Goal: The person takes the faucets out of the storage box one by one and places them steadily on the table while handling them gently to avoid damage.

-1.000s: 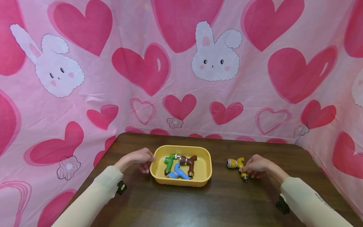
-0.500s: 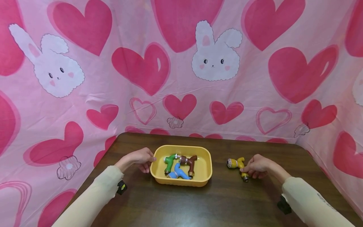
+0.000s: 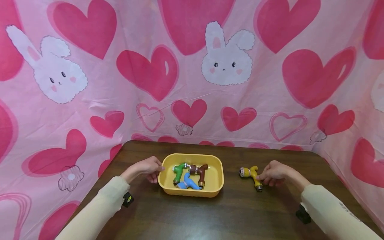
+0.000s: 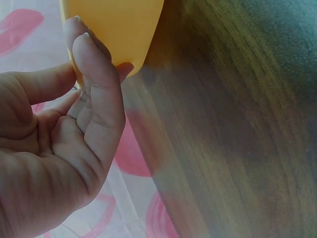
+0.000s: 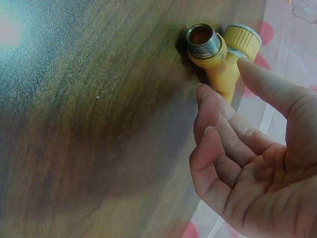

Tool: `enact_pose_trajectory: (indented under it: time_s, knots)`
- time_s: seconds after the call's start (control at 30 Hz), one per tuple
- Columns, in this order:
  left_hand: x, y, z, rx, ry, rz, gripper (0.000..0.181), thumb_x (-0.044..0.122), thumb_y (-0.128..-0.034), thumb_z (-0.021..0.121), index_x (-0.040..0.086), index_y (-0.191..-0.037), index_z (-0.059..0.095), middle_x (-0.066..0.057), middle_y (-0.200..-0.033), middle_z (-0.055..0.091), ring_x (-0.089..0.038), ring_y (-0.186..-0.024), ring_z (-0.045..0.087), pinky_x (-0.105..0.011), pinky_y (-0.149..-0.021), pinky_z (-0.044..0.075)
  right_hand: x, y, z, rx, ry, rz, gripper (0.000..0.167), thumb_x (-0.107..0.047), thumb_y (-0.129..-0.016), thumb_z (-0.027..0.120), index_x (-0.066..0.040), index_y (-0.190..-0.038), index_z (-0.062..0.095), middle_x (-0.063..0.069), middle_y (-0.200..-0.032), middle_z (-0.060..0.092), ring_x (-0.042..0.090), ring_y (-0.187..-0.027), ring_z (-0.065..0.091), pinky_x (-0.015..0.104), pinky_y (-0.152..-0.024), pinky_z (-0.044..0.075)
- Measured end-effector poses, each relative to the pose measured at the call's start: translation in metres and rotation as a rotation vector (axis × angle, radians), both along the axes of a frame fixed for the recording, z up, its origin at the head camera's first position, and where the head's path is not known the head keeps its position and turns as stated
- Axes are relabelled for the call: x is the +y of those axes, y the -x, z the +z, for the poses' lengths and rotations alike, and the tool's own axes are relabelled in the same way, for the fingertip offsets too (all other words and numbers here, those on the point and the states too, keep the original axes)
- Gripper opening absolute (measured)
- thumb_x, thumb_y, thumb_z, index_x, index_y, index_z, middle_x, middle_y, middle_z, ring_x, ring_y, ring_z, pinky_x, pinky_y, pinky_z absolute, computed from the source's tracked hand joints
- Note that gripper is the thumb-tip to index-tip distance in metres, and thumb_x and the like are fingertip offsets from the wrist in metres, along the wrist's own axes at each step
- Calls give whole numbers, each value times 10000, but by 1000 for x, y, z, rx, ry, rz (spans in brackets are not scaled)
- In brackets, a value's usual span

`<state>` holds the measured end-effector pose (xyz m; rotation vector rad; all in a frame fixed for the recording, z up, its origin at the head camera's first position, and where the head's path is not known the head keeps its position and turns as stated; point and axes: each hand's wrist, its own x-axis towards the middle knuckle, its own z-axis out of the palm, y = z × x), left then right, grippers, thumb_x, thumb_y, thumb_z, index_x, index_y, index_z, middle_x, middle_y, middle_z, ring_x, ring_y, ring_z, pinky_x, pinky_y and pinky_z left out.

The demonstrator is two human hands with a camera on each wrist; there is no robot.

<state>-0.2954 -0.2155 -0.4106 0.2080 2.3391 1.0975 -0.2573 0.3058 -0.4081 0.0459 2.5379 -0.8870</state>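
Observation:
My left hand (image 3: 150, 168) pinches the left rim of a yellow plastic tray (image 3: 192, 192), thumb on one side and fingers on the other, also seen in the left wrist view. Inside the tray lie a green tap (image 3: 178, 173), a brown tap (image 3: 202, 175) and a blue tap (image 3: 190, 181). A yellow tap (image 3: 253, 173) lies on the table right of the tray. Beside it is my right hand (image 3: 274, 173), fingers loosely bent and thumb tip at the tap's edge. In the right wrist view the yellow tap (image 5: 223, 74) shows a threaded metal end, with the fingers apart around its lower part.
The dark wooden table (image 3: 204, 220) has rounded far corners. Behind and beside it hangs a pink cloth (image 3: 192, 83) printed with hearts and rabbits.
My right hand has drawn slightly to the right, its thumb moving off the yellow tap's body toward its edge. The left hand, the tray and the taps stay in place.

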Motion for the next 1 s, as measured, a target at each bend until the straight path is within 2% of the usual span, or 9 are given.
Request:
enact_pose_trajectory:
  time_s: [0.27,0.77,1.0]
  knots:
    - [0,0,0,9,5,2,281,104,-1081,561,-80,-936,716,-94,-630,638,-135,-485,608,-309,-521,597,-1,-1,5,15,17,13,248,-276,-944,798,-46,-859,765,24,-740,712,146,-610,642,282,-538,503]
    - [0,-1,0,16,4,3,263,88,-1076,561,-87,-956,718,-96,-638,637,-135,-486,609,-316,-529,602,-10,-2,18,61,23,75,254,-260,-941,793,-22,-860,764,29,-728,709,149,-607,648,281,-519,509]
    - [0,-2,0,14,0,9,270,91,-1080,554,-89,-961,714,-96,-637,632,-135,-485,604,-308,-525,597,-15,-2,23,77,21,79,225,-232,-937,790,-17,-878,764,37,-741,716,161,-621,650,280,-525,497]
